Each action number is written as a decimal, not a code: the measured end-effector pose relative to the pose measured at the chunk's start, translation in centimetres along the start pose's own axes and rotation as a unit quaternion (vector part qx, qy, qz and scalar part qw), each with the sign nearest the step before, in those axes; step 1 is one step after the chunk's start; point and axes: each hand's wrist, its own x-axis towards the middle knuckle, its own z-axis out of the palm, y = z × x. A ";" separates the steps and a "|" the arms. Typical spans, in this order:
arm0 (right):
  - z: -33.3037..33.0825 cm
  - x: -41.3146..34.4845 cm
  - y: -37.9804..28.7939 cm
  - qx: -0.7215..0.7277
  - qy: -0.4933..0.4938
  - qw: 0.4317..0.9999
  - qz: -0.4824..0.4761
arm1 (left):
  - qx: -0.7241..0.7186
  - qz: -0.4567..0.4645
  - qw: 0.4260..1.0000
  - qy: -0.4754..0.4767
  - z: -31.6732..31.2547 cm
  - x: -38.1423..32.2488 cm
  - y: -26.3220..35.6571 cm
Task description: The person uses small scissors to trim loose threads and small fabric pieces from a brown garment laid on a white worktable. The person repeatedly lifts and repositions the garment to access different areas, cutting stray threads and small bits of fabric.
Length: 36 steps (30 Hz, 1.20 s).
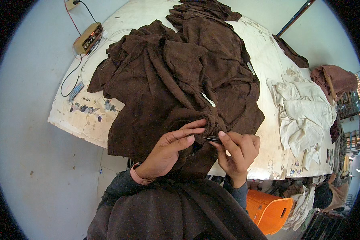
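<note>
A dark brown garment (159, 78) lies heaped on a worn pale table (265, 60), one part hanging over the near edge toward my lap. At a bunched fold of it, my left hand (168, 147) holds the cloth with fingers stretched out and the thumb alongside. Between thumb and fingers, my right hand (238, 150) grips small dark thread snips (213, 139), their pointed tips against the fold. Just beyond my fingers a white label (208, 99) shows on the brown cloth. What the blades touch is too dark to make out.
More brown garments (210, 42) are piled behind. White cloth (306, 111) lies at the table's right. At left are a wired control box (90, 37) and a remote control (76, 90), beside a wall. An orange plastic bin (267, 210) stands below the table; a person (330, 193) is at far right.
</note>
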 end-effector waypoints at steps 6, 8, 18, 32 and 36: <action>0.4 0.0 -0.1 0.006 0.005 1.000 -0.005 | -0.009 -0.002 1.000 0.003 0.1 0.0 0.1; 0.3 0.1 -0.2 0.015 -0.003 1.000 -0.004 | -0.021 -0.007 1.000 0.007 0.0 0.0 0.1; 0.2 0.3 -0.4 -0.032 0.006 0.999 -0.008 | -0.011 -0.009 1.000 0.000 -0.1 0.0 -0.1; -0.3 -0.1 3.4 0.044 -0.061 0.990 0.117 | 0.601 -0.012 0.798 -0.042 -1.6 0.2 2.3; -0.4 0.4 5.1 0.013 0.044 0.980 0.196 | 0.749 0.306 0.585 0.050 -4.8 -1.7 1.4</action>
